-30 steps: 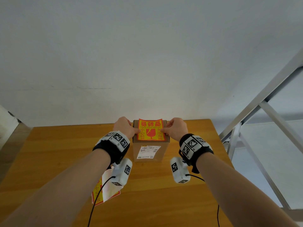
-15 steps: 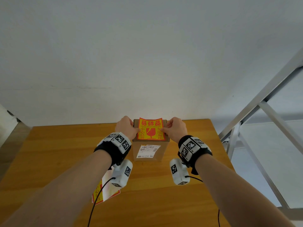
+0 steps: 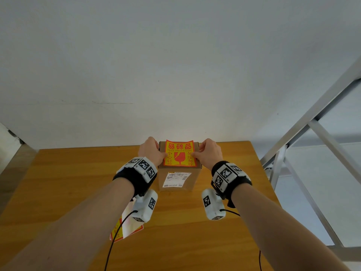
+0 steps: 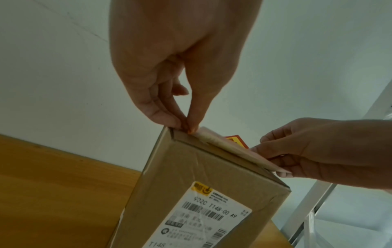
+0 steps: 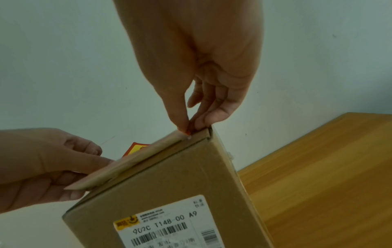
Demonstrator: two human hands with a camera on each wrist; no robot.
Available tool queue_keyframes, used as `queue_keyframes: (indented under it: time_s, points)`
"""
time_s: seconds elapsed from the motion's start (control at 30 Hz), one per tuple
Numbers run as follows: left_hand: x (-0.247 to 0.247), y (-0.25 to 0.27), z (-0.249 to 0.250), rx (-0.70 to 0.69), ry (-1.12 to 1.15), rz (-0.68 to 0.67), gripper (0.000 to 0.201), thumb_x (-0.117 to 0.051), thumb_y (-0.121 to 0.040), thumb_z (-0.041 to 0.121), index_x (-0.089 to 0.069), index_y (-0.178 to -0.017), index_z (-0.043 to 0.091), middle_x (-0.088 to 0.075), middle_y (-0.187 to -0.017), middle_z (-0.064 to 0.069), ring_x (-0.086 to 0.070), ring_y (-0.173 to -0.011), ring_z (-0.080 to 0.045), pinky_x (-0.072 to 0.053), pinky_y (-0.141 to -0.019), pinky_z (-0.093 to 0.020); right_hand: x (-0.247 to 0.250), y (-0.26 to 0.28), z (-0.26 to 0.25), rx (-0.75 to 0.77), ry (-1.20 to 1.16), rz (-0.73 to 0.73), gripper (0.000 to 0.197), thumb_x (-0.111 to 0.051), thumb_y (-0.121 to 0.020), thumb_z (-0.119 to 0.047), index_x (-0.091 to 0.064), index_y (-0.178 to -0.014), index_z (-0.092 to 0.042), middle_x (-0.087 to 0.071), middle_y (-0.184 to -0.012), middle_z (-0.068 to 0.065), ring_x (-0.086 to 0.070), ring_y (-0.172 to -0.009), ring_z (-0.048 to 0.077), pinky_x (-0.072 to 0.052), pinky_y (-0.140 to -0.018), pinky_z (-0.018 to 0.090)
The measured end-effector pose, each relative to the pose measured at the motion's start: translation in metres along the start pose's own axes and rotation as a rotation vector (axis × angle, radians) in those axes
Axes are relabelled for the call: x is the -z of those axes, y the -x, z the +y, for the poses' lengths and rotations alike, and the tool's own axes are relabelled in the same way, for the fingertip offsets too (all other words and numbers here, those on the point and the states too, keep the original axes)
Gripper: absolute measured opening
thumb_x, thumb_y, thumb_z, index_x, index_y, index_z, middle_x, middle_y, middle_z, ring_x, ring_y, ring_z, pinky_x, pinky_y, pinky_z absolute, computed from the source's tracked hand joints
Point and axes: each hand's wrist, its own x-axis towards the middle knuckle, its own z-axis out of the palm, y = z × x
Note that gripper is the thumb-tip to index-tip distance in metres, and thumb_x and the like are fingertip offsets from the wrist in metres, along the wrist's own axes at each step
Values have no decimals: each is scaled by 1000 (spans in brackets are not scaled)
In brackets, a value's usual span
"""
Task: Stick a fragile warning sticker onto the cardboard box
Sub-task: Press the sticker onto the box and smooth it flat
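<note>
A brown cardboard box (image 3: 195,179) stands upright on the wooden table (image 3: 78,192). The red and yellow fragile sticker (image 3: 179,153) lies across the box's top. Its far edge curls up a little, and the near edge sits slightly raised above the top in the wrist views. My left hand (image 3: 156,153) pinches the sticker's left edge between thumb and fingers (image 4: 186,128). My right hand (image 3: 202,153) pinches the right edge the same way (image 5: 191,128). Seen from below, the sticker (image 4: 222,146) spans between both hands over the box (image 4: 191,171).
A white shipping label (image 3: 175,178) is on the box's front face. A loose sheet with more red and yellow stickers (image 3: 125,229) lies on the table under my left forearm. A grey metal frame (image 3: 312,124) stands to the right of the table. A white wall is close behind the box.
Both hands keep their pinch on the sticker over the box top. They and the sticker have shifted only slightly.
</note>
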Motion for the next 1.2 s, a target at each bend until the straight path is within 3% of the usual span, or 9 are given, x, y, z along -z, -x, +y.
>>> queue_keyframes:
  time_s: [0.13, 0.23, 0.33, 0.43, 0.6, 0.73, 0.87, 1.0, 1.2]
  points:
    - [4, 1, -3, -25, -40, 18, 39, -77, -72, 29, -46, -88, 13, -54, -85, -3, -51, -77, -19, -39, -63, -27, 2, 2, 4, 26, 37, 17, 31, -75, -76, -29, -49, -86, -14, -56, -86, 1, -51, -79, 17, -34, -53, 21]
    - [3, 2, -7, -134, -28, 48, 28, -68, -81, 29, -52, -96, 11, -62, -95, -6, -56, -81, -18, -45, -68, -27, 1, 6, 6, 108, 27, 18, 23, -66, -84, -26, -55, -98, -12, -60, -97, 3, -56, -91, 19, -42, -70, 23]
    - [-3, 4, -11, -361, -114, 16, 32, -44, -95, 32, -53, -117, 10, -57, -127, -10, -55, -113, -21, -46, -93, -32, -4, 11, 1, 236, 96, -12, 35, -49, -95, -26, -51, -126, -10, -53, -133, 6, -50, -121, 21, -43, -96, 29]
    - [-10, 9, -13, -488, -357, -180, 54, -21, -98, 42, -25, -147, 18, -16, -159, 0, -14, -147, -17, -15, -120, -41, -12, 14, -1, 359, 287, -122, 50, -35, -99, -33, -29, -145, -14, -23, -157, 2, -18, -146, 18, -21, -118, 42]
    - [-20, 6, -21, -509, -521, -301, 66, -6, -94, 52, 3, -151, 20, 7, -160, 5, 8, -147, -12, 0, -122, -38, -21, 9, 9, 374, 455, -237, 61, -19, -98, -47, -6, -151, -18, -2, -161, -3, 4, -148, 13, -3, -121, 38]
    - [-26, 5, -30, -529, -568, -276, 67, -6, -93, 53, 9, -149, 21, 12, -160, 5, 12, -147, -11, 1, -121, -36, -24, 8, 18, 394, 514, -264, 63, -14, -97, -49, 2, -151, -19, 4, -161, -4, 7, -148, 13, -1, -121, 37]
    - [-28, 2, -34, -559, -554, -272, 85, 12, -76, 64, 11, -149, 21, 13, -159, 6, 13, -146, -10, 2, -121, -35, -25, 8, 22, 425, 552, -273, 66, -12, -95, -50, 7, -150, -18, 9, -160, -3, 11, -147, 13, -1, -122, 35]
    - [-24, 2, -43, -645, -574, -262, 87, 11, -75, 67, 10, -149, 20, 12, -159, 4, 13, -146, -10, 0, -122, -36, -22, 11, 25, 494, 564, -245, 85, 3, -78, -68, 6, -150, -21, 10, -160, -7, 13, -146, 10, 3, -121, 36]
    - [-20, 3, -48, -699, -594, -259, 90, 13, -73, 68, 11, -149, 19, 12, -159, 3, 12, -147, -11, 4, -120, -31, -26, 12, 30, 612, 598, -246, 89, -9, -77, -74, 4, -150, -25, 7, -160, -7, 9, -147, 11, 0, -122, 37]
